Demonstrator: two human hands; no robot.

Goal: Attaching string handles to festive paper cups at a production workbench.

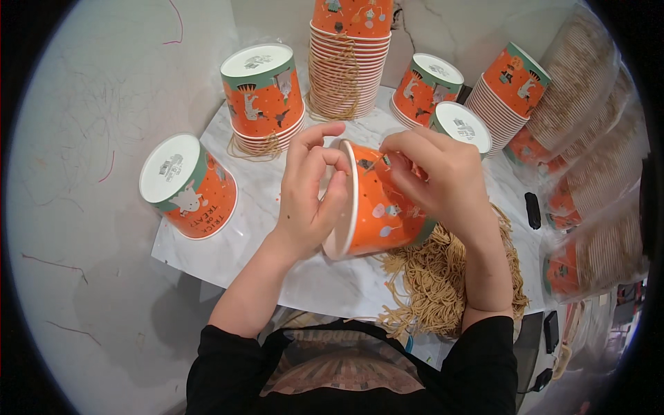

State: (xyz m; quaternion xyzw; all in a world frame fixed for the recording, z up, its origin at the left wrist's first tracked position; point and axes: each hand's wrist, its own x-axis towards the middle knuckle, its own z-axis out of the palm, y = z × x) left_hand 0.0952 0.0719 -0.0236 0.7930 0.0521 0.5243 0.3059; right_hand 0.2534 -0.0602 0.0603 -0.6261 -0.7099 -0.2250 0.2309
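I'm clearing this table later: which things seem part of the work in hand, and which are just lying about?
Likely in use:
- tilted orange tub, between left hand and right hand
- tan cord pile
- tall tub stack, cords hanging down it

Probably just lying about:
- small black object at right

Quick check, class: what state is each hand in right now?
Left hand: fingers curled at the rim of a tilted orange-and-green paper cup; grip cannot be told.
Right hand: fingers closed at the cup's side, apparently pinching a thin tan cord.
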